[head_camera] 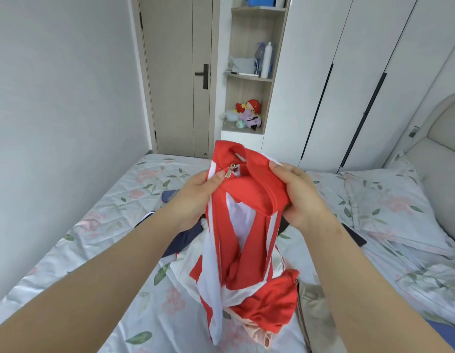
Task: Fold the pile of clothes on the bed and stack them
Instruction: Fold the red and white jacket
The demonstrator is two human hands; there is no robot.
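Observation:
A red and white zip-up jacket (244,240) hangs in front of me, lifted off the bed (99,225). My left hand (196,197) pinches its collar edge beside the metal zipper pull (227,171). My right hand (300,197) grips the other side of the red collar. The jacket's lower part bunches on the bedspread. Under and behind it lie a dark navy garment (183,238), a beige garment (315,314) at the lower right and a pink piece (257,332).
The bed has a pale floral spread, with a floral pillow (389,200) and padded headboard (440,138) at right. A dark flat object (353,235) lies near the pillow. Beyond the bed are a door (178,72), open shelves (249,72) and white wardrobes (348,72).

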